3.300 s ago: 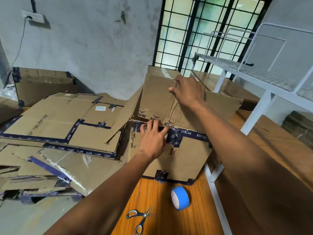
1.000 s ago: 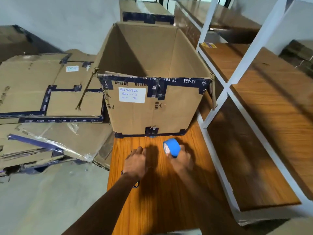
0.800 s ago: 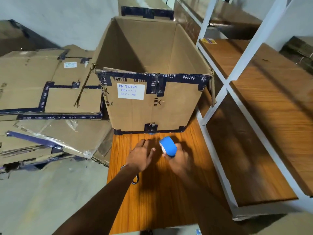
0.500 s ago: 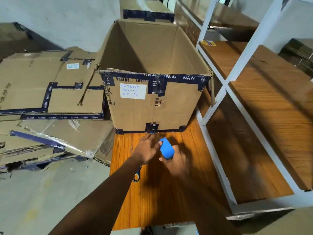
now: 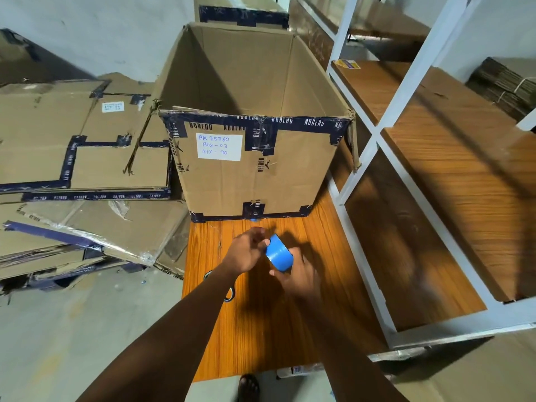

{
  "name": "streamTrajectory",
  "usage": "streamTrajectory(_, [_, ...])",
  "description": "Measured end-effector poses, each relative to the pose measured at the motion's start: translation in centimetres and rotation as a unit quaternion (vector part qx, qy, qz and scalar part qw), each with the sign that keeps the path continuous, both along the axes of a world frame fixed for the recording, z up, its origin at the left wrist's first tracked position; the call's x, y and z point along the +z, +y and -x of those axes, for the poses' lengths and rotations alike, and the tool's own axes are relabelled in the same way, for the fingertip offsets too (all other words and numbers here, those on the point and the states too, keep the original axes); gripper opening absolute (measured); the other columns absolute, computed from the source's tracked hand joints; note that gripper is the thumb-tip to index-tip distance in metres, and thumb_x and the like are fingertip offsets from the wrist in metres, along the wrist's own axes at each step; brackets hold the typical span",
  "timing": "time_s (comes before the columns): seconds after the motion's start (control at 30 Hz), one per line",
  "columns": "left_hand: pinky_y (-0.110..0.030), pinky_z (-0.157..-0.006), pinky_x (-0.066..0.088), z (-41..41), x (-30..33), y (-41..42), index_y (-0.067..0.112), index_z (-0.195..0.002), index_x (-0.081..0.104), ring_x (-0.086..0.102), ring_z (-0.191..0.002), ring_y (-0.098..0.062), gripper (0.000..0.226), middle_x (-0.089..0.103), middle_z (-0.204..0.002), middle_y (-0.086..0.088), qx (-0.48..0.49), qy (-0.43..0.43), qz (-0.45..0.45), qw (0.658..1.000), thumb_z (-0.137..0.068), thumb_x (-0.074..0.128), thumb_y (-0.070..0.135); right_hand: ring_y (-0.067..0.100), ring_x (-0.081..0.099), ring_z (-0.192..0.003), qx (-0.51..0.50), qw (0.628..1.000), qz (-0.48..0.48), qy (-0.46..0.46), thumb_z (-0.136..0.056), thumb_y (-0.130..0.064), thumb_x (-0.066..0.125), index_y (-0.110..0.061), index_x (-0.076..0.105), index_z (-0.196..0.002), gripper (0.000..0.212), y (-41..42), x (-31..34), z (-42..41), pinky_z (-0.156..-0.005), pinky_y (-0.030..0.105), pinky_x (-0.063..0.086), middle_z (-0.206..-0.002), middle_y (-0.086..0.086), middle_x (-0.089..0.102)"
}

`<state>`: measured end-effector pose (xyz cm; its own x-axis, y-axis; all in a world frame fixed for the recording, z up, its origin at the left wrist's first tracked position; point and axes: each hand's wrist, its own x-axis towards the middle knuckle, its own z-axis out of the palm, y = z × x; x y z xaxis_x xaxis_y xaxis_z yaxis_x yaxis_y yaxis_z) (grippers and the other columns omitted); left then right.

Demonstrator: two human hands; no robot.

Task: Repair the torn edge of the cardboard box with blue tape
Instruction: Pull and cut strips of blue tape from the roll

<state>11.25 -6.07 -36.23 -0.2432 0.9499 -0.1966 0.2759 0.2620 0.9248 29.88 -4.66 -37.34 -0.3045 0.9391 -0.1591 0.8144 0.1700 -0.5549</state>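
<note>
An open cardboard box stands upright on the wooden board, its rim edged with dark printed tape and a white handwritten label on the front. Its left front corner is torn, with a loose strip hanging down. Just in front of the box, above the board, my right hand holds the roll of blue tape from below. My left hand pinches at the roll's upper left edge with its fingertips.
Scissors lie on the board, mostly hidden under my left forearm. Flattened cardboard boxes are piled on the floor at left. A white metal rack with wooden shelves stands close on the right. A second box sits behind.
I picked the blue tape roll up off the board with my right hand. My left hand left the scissors and came over to the roll's edge. The box now stands open and upright.
</note>
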Motion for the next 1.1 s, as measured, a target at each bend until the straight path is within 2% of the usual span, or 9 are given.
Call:
streamTrajectory(0.1, [-0.016, -0.085, 0.052, -0.1, -0.3, -0.3, 0.013, -0.130, 0.068, 0.066, -0.109, -0.012, 0.028, 0.071, -0.119, 0.002, 0.004, 0.010, 0.006, 1.000, -0.105, 0.067, 0.025, 0.016, 0.065, -0.103, -0.004, 1.000, -0.008, 0.003, -0.087, -0.052, 0.079, -0.022, 0.042, -0.141, 0.072, -0.1, -0.1, -0.1, -0.088, 0.036, 0.057, -0.116, -0.002, 0.060])
streamTrajectory(0.17, [-0.013, -0.080, 0.050, -0.1, -0.3, -0.4, 0.013, -0.123, 0.071, 0.066, -0.102, -0.007, 0.022, 0.072, -0.113, 0.003, 0.016, 0.009, -0.013, 1.000, -0.104, 0.069, 0.023, 0.016, 0.066, -0.102, -0.006, 1.000, -0.010, 0.002, -0.086, -0.052, 0.079, -0.022, 0.041, -0.141, 0.072, -0.1, -0.1, -0.2, -0.088, 0.038, 0.058, -0.115, -0.002, 0.060])
streamTrajectory(0.33, [-0.035, -0.081, 0.062, -0.1, -0.4, -0.7, 0.022, -0.119, 0.073, 0.072, -0.103, -0.021, 0.018, 0.076, -0.109, 0.004, 0.055, -0.071, 0.000, 0.996, -0.105, 0.066, 0.031, 0.019, 0.066, -0.103, -0.026, 0.999, -0.014, 0.021, -0.087, -0.051, 0.079, -0.019, 0.043, -0.142, 0.074, -0.1, -0.1, -0.4, -0.089, 0.041, 0.057, -0.117, 0.000, 0.061])
streamTrajectory(0.47, [-0.027, -0.072, 0.057, -0.4, 0.2, -0.8, 0.024, -0.120, 0.074, 0.071, -0.100, -0.017, 0.018, 0.075, -0.110, 0.005, 0.058, -0.094, -0.023, 0.994, -0.102, 0.071, 0.028, 0.020, 0.067, -0.106, -0.035, 0.999, -0.023, 0.027, -0.085, -0.048, 0.082, -0.015, 0.045, -0.143, 0.076, -0.1, 0.1, 0.0, -0.088, 0.038, 0.058, -0.118, 0.004, 0.062])
streamTrajectory(0.57, [-0.031, -0.085, 0.062, -0.6, 0.8, -0.5, 0.023, -0.117, 0.077, 0.072, -0.108, -0.016, 0.017, 0.076, -0.112, 0.004, 0.059, -0.109, -0.058, 0.991, -0.100, 0.075, 0.023, 0.020, 0.065, -0.112, -0.049, 0.998, -0.021, 0.020, -0.086, -0.045, 0.083, -0.012, 0.043, -0.146, 0.079, 0.0, 0.7, 0.5, -0.088, 0.031, 0.053, -0.123, 0.005, 0.061])
streamTrajectory(0.7, [-0.011, -0.082, 0.055, -0.9, 1.6, -0.7, 0.021, -0.118, 0.077, 0.069, -0.106, 0.000, 0.018, 0.075, -0.113, 0.008, 0.065, -0.070, -0.094, 0.991, -0.101, 0.074, 0.021, 0.023, 0.066, -0.117, -0.066, 0.997, -0.041, 0.000, -0.085, -0.046, 0.084, -0.013, 0.042, -0.147, 0.081, -0.2, 1.4, 1.4, -0.093, 0.034, 0.055, -0.127, 0.006, 0.063])
streamTrajectory(0.87, [-0.003, -0.077, 0.050, -1.3, 1.5, -1.3, 0.019, -0.115, 0.079, 0.067, -0.097, 0.012, 0.016, 0.076, -0.100, 0.013, 0.110, -0.053, -0.108, 0.987, -0.100, 0.074, 0.017, 0.024, 0.066, -0.121, -0.073, 0.994, -0.068, -0.039, -0.088, -0.049, 0.080, -0.014, 0.043, -0.147, 0.078, -0.4, 2.3, 2.2, -0.096, 0.038, 0.055, -0.131, 0.004, 0.064])
streamTrajectory(0.97, [-0.011, -0.077, 0.056, -1.4, 1.6, -1.5, 0.017, -0.105, 0.080, 0.072, -0.093, 0.002, 0.008, 0.078, -0.093, 0.010, 0.135, -0.097, -0.105, 0.980, -0.099, 0.075, 0.015, 0.024, 0.064, -0.126, -0.078, 0.991, -0.092, -0.060, -0.088, -0.051, 0.079, -0.015, 0.045, -0.147, 0.078, -0.6, 2.6, 2.7, -0.098, 0.037, 0.054, -0.134, 0.005, 0.063])
streamTrajectory(1.1, [-0.033, -0.084, 0.065, -1.0, 1.7, -1.2, 0.017, -0.101, 0.079, 0.076, -0.096, -0.020, 0.007, 0.080, -0.093, 0.000, 0.155, -0.163, -0.078, 0.971, -0.097, 0.077, 0.012, 0.024, 0.050, -0.140, -0.078, 0.986, -0.117, -0.087, -0.088, -0.054, 0.076, -0.016, 0.047, -0.147, 0.076, -0.9, 3.0, 3.4, -0.104, 0.041, 0.051, -0.144, 0.007, 0.057])
